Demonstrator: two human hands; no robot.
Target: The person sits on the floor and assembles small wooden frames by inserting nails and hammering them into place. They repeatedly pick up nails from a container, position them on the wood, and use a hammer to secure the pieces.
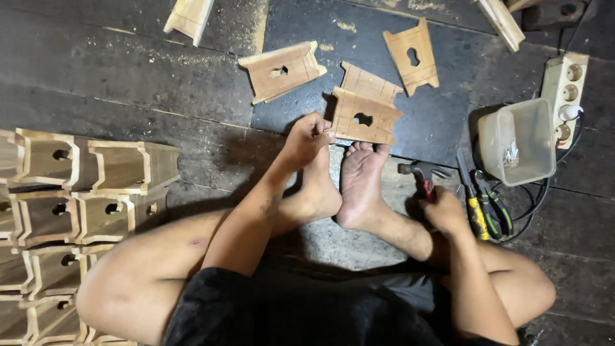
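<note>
My left hand (307,138) pinches the wood panel (364,116) just to its right, long axis across; right hand (442,208) grips hammer (421,173), farther off.

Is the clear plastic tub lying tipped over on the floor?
No, the tub stands upright beside the power strip, its open top facing up.

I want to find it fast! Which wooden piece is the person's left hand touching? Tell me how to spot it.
Start at the dark mat on the plank floor, where four flat wooden pieces lie. Follow the left hand just above the person's toes: its fingertips meet the wooden piece nearest the feet. Unlike the others, it overlaps a second piece behind it and lies closest to the person.
</note>
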